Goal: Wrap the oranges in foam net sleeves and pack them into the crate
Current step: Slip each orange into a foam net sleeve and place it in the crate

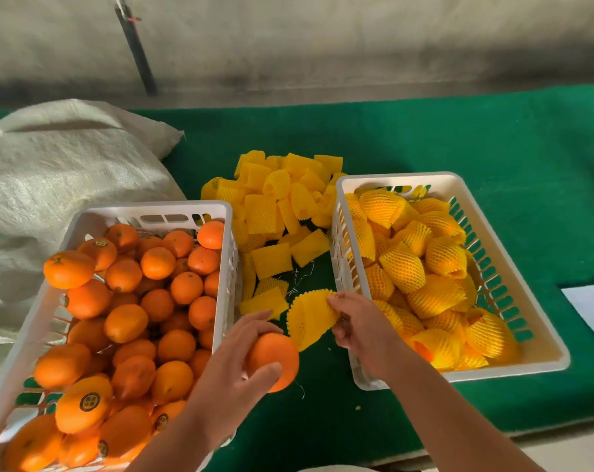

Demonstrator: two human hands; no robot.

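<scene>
My left hand (236,362) grips a bare orange (275,356) between the two crates, just above the green cloth. My right hand (355,327) pinches the edge of a yellow foam net sleeve (309,318) right beside that orange, with the sleeve's mouth spread wide. A white crate (220,212) on the left is heaped with bare oranges (135,301). The white crate (459,185) on the right holds several oranges wrapped in yellow sleeves (425,267).
A pile of loose yellow sleeves (275,202) lies on the green table cloth (459,137) between and behind the crates. A white woven sack (60,165) sits at the back left. A white sheet (592,308) lies at the right edge.
</scene>
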